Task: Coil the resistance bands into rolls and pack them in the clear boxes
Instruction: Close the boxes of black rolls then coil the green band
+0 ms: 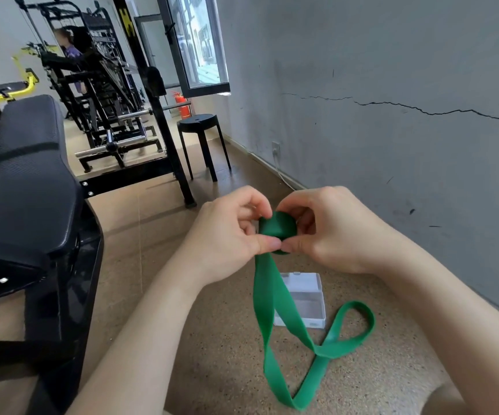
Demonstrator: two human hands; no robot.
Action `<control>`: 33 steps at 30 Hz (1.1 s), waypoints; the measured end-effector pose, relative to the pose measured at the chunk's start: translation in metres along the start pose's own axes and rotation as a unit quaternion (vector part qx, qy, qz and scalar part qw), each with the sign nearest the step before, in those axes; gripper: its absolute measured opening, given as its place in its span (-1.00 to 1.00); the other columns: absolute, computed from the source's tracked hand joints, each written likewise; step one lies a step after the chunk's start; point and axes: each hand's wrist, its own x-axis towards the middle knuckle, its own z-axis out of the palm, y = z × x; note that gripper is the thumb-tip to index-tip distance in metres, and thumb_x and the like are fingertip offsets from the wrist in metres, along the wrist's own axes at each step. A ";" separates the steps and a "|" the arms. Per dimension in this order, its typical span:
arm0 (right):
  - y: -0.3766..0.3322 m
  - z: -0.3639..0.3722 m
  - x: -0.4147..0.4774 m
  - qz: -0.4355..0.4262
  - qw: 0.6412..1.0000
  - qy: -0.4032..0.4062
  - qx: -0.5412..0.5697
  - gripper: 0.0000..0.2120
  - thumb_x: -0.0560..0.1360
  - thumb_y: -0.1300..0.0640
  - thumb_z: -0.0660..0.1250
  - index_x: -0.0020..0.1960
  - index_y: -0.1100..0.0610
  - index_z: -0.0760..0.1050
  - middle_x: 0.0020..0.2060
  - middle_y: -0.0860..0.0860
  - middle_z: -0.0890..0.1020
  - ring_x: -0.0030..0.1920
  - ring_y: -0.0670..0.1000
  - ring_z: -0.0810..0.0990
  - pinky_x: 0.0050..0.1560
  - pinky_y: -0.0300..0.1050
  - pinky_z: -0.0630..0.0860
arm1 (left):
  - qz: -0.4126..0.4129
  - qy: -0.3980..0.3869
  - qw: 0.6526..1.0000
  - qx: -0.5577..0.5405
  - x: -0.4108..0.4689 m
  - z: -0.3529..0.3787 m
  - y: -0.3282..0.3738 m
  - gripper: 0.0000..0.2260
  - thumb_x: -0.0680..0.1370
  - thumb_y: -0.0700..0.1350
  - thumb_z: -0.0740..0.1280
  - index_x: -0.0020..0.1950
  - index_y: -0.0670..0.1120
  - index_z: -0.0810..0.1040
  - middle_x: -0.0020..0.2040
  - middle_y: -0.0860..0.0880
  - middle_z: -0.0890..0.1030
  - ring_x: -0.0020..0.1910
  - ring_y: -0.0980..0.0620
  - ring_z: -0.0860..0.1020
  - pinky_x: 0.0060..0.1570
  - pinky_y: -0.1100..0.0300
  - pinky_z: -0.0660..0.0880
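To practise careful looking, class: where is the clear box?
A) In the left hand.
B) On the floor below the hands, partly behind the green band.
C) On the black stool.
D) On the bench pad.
B: the clear box sits on the floor, the green band hanging across its left side.

The left hand (227, 235) and the right hand (332, 232) are both bare, and each forearm (140, 333) runs uncovered down to the lower edge of the picture. The fingers (267, 243) are slim, with short, plain nails, seen best on the thumbs. A rounded bare part (451, 398), perhaps a knee, shows at the lower right corner.
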 end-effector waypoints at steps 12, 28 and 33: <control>0.013 0.001 0.001 0.073 0.922 -0.007 0.381 -0.81 0.38 0.37 0.45 -0.04 0.21 0.59 -0.21 0.09 0.67 -0.24 -0.04 0.64 -0.16 -0.21 0.58 | 0.014 0.033 0.992 -0.119 0.000 0.003 0.001 -0.74 0.39 -0.27 0.50 -0.04 -0.04 0.51 -0.20 0.02 0.70 -0.22 0.00 0.62 -0.12 0.20 0.59; 0.016 0.000 0.001 0.082 0.974 -0.018 0.210 -0.68 0.22 0.12 0.63 -0.06 0.07 0.66 -0.27 -0.02 0.71 -0.28 -0.05 0.65 -0.14 -0.04 0.60 | -0.001 -0.030 0.993 -0.111 0.000 0.008 -0.002 -0.67 0.28 -0.13 0.59 -0.08 0.05 0.53 -0.23 0.07 0.65 -0.37 0.05 0.39 -0.33 0.24 0.42; 0.022 -0.001 0.001 0.083 0.938 -0.040 0.335 -0.66 0.25 0.25 0.58 0.01 0.20 0.65 -0.17 0.09 0.73 -0.19 -0.05 0.67 -0.10 -0.20 0.58 | 0.011 -0.029 0.996 -0.085 -0.001 0.003 0.004 -0.69 0.32 -0.05 0.57 -0.02 0.10 0.55 -0.09 0.07 0.69 -0.28 -0.15 0.56 -0.21 0.12 0.58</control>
